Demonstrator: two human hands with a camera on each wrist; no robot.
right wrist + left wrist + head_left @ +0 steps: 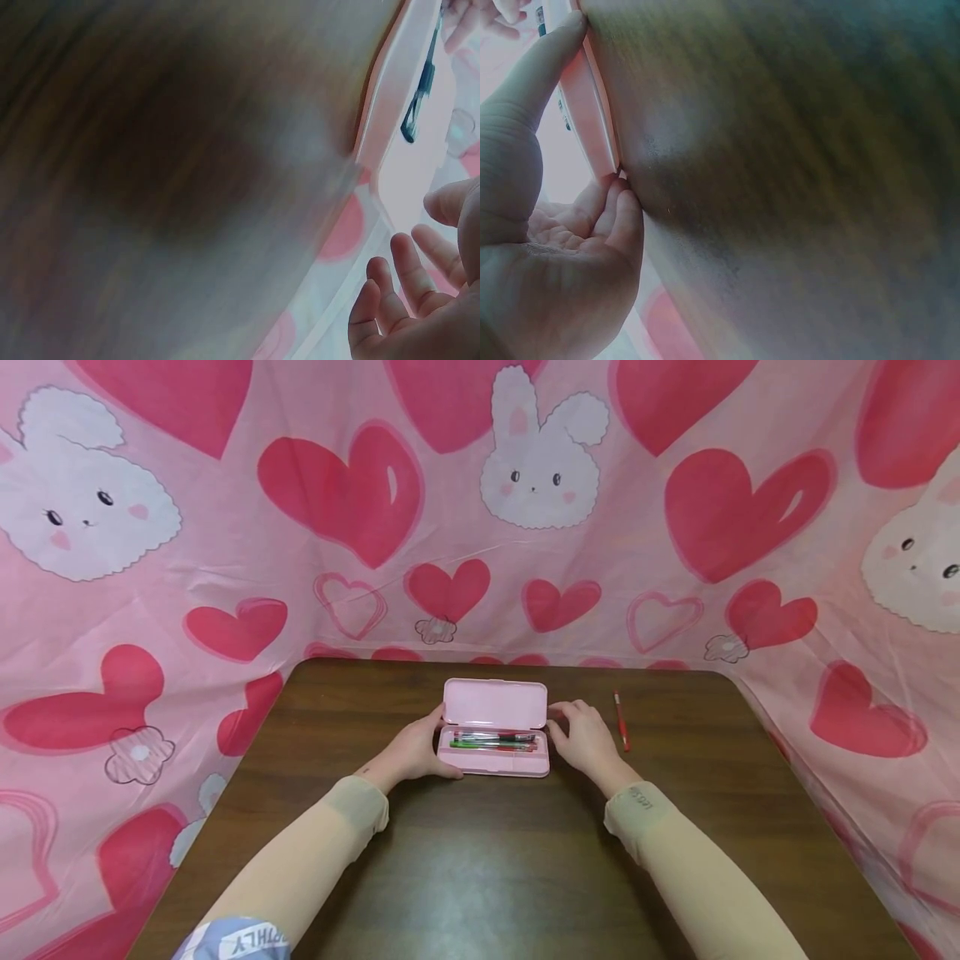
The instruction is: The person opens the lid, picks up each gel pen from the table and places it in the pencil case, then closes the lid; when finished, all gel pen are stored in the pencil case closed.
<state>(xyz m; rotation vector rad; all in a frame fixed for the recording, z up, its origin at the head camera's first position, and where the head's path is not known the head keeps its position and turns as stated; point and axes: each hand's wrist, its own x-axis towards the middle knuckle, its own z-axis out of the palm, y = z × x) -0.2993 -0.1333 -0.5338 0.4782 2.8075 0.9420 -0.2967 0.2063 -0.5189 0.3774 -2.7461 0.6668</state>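
Note:
An open pink pencil case (483,763) lies on the table with its lid (495,703) raised toward the far side. Inside it are several pens (493,745), among them green, red and black ones. My left hand (412,750) holds the case by its left end, the thumb (551,52) along the front edge and the fingertips (626,210) at the back corner. Beside the right end of the lid is my right hand (588,743), its fingers loosely bent and spread, holding nothing; the right wrist view shows a gap between them and the case.
A red pen (622,722) lies alone on the brown wooden table (465,860), to the right of my right hand. Behind and beside the table hangs a pink cloth (450,510) with hearts and rabbits.

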